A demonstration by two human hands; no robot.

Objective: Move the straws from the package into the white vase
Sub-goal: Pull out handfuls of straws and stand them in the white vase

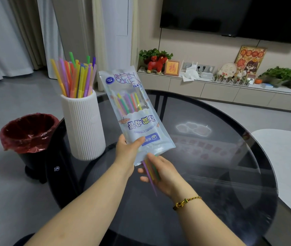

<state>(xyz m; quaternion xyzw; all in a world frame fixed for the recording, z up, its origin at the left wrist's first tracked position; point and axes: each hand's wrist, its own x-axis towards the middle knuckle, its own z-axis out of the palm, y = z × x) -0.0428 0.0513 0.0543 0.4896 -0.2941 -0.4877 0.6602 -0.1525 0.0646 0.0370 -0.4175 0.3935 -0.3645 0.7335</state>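
Left hand (126, 150) grips the straw package (134, 112) upside down above the glass counter (212, 157), opening toward the person. Right hand (160, 173) pinches a few straws (151, 173) sticking out the bottom. White vase (83, 126), w/ many straws inside, stands just left of the pkg.

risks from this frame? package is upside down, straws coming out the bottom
1. The right hand cups only a few straws sliding from the package; the rest could drop out at once onto the glass table.
2. The left hand pinches the package by one edge, so it may slip or swing.
3. The white vase is already crowded with straws and sits near the table edge; pushing more in could tip it.
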